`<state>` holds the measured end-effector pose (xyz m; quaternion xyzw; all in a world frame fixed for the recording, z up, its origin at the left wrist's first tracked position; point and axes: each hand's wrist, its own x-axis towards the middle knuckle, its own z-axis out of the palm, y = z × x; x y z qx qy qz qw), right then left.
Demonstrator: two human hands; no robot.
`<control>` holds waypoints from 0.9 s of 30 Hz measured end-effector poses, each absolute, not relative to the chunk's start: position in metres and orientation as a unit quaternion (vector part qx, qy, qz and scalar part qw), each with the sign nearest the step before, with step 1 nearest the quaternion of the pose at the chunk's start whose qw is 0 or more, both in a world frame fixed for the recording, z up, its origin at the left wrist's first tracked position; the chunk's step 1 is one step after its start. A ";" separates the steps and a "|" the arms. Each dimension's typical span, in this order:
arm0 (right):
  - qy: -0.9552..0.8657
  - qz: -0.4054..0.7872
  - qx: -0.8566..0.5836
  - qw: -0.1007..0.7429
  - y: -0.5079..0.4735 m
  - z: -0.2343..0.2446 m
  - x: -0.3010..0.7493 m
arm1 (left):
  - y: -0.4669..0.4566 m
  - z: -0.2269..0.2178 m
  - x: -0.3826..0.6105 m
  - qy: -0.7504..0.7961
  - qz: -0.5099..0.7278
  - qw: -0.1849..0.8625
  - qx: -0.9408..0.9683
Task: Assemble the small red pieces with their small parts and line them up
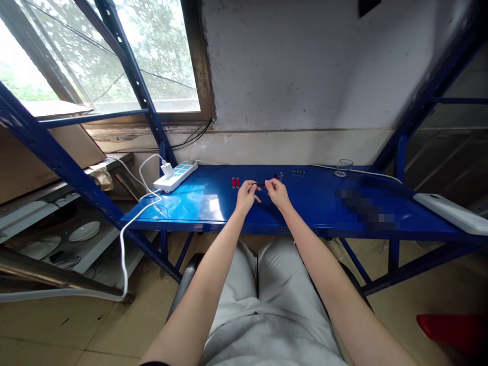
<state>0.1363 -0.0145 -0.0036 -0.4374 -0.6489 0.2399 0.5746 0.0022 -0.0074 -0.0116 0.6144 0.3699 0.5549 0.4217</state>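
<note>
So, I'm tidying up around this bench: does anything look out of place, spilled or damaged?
No spill or damage shows on the blue table. Two oddities: a white cord sags off its left end near the power strip, perhaps a snag risk, and a pixelated patch toward the right hides whatever lies there.

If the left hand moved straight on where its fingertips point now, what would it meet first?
Most likely the right hand, just past the thin dark piece between the two hands; exact depth is hard to judge.
</note>
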 end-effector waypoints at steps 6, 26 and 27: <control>-0.612 0.263 -0.430 0.610 -0.013 -0.005 0.144 | -0.009 -0.008 -0.005 0.395 0.586 0.431 0.561; -0.656 0.265 -0.428 0.562 -0.017 -0.006 0.139 | -0.018 -0.006 0.000 0.408 0.539 0.363 0.641; -0.656 0.267 -0.428 0.561 -0.017 -0.006 0.139 | -0.019 -0.005 0.000 0.414 0.538 0.361 0.640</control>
